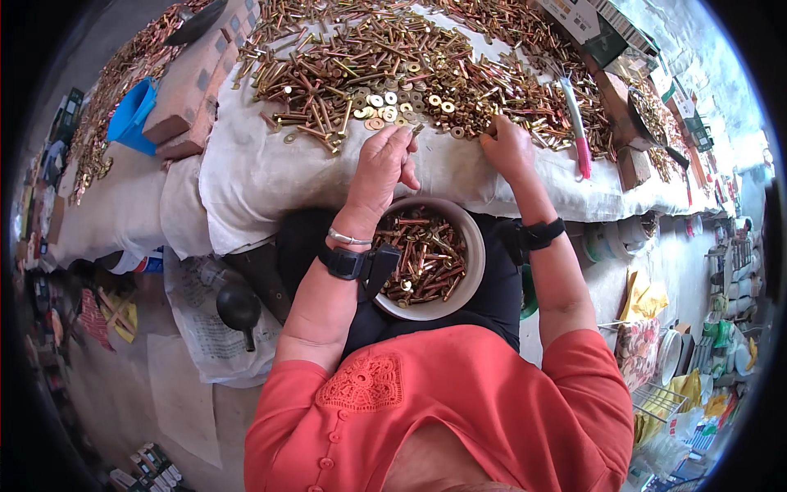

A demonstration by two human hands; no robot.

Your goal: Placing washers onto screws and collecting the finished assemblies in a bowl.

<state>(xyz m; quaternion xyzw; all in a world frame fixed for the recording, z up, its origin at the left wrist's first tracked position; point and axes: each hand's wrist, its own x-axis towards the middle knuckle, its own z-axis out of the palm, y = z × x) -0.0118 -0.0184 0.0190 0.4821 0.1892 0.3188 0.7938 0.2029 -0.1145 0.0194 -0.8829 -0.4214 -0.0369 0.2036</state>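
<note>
My left hand [384, 168] is closed over the near edge of the cloth-covered table, pinching a small brass-coloured metal fastener [417, 129] whose end pokes out past the fingertips. My right hand [510, 149] has its fingers pressed together at the near edge of a heap of small nuts [471, 97]; whatever is in them is hidden. Between the hands and beyond them lie flat washers [390, 98]. Long yellowish bolts [328, 70] are heaped behind and left of the washers. On my lap rests a round pale bowl [474, 262] holding many bolts [418, 266].
Bricks [184, 107] and a blue plastic scoop-like container [133, 115] border the heap on the left. At right lie a pink-handled brush [583, 156], more bricks [633, 168] and a dark-handled tool [676, 156]. A black rubber bulb [238, 307] sits on plastic sheeting below.
</note>
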